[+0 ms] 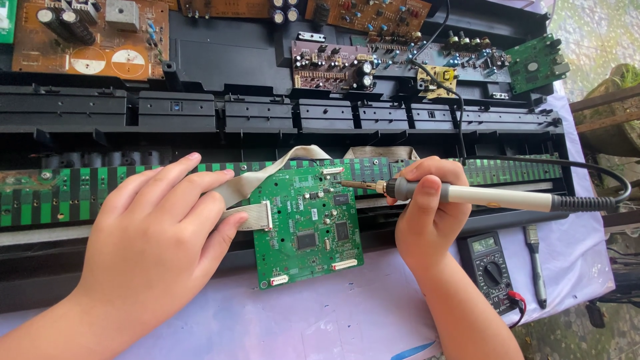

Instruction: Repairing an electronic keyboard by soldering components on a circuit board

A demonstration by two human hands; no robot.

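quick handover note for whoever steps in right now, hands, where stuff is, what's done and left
Left hand: flat, palm down, on the ribbon cable at the left edge of the green circuit board.
Right hand: closed grip on the soldering iron, tip at the board's top edge by a white connector.
Multimeter and small brush lie to the right on the cloth.
Done: keyboard case is open, board exposed.
Left: cannot tell which joints are finished.

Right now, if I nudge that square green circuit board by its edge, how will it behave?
The green circuit board is probably stiff and light, so it should slide rather than bend. The grey ribbon cable plugged into its left edge would likely tug it back or pivot it. The left hand resting on that cable may hold it steady.
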